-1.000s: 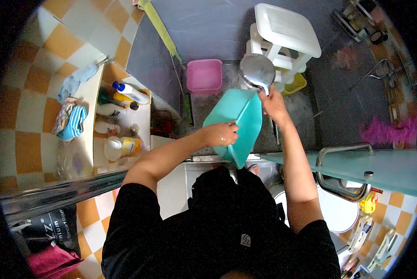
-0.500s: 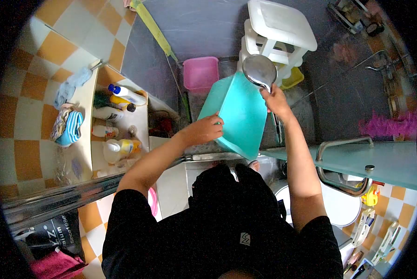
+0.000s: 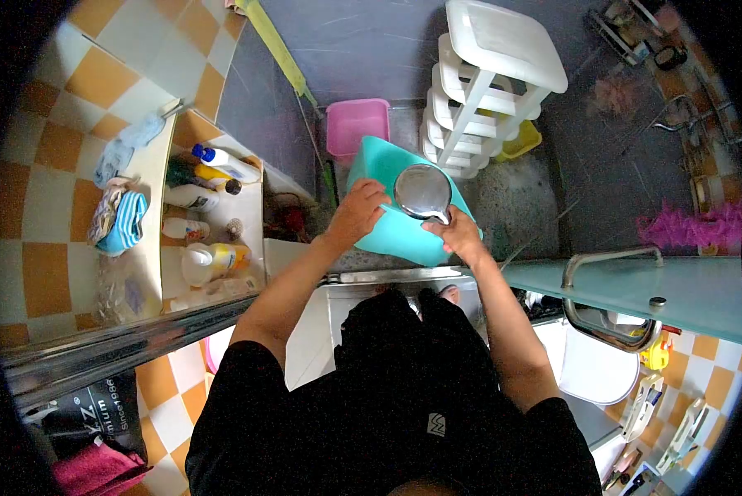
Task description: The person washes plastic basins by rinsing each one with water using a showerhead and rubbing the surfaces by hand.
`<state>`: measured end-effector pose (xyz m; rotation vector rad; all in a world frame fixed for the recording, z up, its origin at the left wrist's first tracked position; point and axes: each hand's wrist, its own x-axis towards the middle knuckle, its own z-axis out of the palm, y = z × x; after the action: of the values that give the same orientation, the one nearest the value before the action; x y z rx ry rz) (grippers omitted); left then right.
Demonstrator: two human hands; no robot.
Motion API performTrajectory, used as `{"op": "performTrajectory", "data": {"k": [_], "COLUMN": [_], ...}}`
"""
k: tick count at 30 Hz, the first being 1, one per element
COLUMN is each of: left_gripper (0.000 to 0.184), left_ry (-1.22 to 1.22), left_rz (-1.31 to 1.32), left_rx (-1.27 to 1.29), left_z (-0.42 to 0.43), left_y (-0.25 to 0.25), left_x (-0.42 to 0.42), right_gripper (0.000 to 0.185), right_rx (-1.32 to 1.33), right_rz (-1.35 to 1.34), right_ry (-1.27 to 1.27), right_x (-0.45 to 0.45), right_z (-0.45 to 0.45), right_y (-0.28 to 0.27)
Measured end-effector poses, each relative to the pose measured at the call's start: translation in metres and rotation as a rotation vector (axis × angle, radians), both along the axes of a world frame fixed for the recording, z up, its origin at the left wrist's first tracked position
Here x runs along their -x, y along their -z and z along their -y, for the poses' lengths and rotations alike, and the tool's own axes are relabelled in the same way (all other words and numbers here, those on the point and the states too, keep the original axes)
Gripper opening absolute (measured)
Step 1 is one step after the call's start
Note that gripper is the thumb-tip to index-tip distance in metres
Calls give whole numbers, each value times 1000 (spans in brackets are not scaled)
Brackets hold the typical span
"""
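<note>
A turquoise plastic bin [image 3: 404,240] is tilted in front of me, above the shower floor. My left hand [image 3: 361,212] grips its left edge, with the fingers bent over the rim. In my right hand [image 3: 460,236] is the handle of a chrome shower head [image 3: 422,191], whose round, shiny back faces up over the bin. The head covers part of the bin's inside, and I cannot make out any water.
Behind the bin stand a white tiered rack [image 3: 503,50], a pink basin [image 3: 357,124] and a yellow basin [image 3: 520,142]. Bottles [image 3: 214,263] fill a shelf at left. A glass door [image 3: 701,289] with a metal handle is at right; a door sill [image 3: 396,276] runs before my feet.
The shower head has come left and nearer to me, now over the bin. The bin has turned and shifted, uncovering the rack's lower tiers. My left hand has moved slightly left and away from me.
</note>
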<state>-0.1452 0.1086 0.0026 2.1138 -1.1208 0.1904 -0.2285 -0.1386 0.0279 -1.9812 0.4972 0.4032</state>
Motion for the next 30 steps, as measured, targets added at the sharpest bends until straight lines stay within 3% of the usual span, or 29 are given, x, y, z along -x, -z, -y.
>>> {"op": "performTrajectory", "data": {"k": [6,9,12,15,16,17,19,21,22,24,25,28,30], "left_gripper": [19,19,23,38,44,50,55,57,59,58,57,60,55], "left_ry": [-63,-73,-391,-922,-909,-825,-641,-672,-682,-488,-384,-461,-259], "left_rz": [-29,-21,95,-277,-873,-1468,-1826,-2076,-2206,-2242,-2244,-2335,-2294], "left_rx": [32,97,138,172,478,782,847,983,1048,1112,1146,1240,1173], "left_z": [-1,2,11,24,25,25,42,62,68,66,67,66,61], "left_y": [-6,-4,-6,23,37,51,19,-13,-19,10,12,4,18], "left_x": [-7,-13,-12,-5,0,7,46,48,49,47,41,40,39], "right_gripper": [59,55,44,40,39,36,35,31,31,31,33,32,35], "right_rx": [-158,-41,-97,-4,22,-33,36,17,156,508,459,523,554], "right_rz": [-18,-27,109,24,-4,104,103,162,157,456,401,406,495], "right_ry": [-49,8,41,72,87,107,87,115,84,-20,-5,-21,-86], "right_x": [2,-6,-10,-21,-23,-23,-20,-13,-11,1,1,5,11], "right_z": [8,3,0,-3,-5,1,-4,-14,-18,-25,-27,-30,-31], "right_y": [10,13,-1,-7,-14,14,1,2,7,18,19,14,19]}}
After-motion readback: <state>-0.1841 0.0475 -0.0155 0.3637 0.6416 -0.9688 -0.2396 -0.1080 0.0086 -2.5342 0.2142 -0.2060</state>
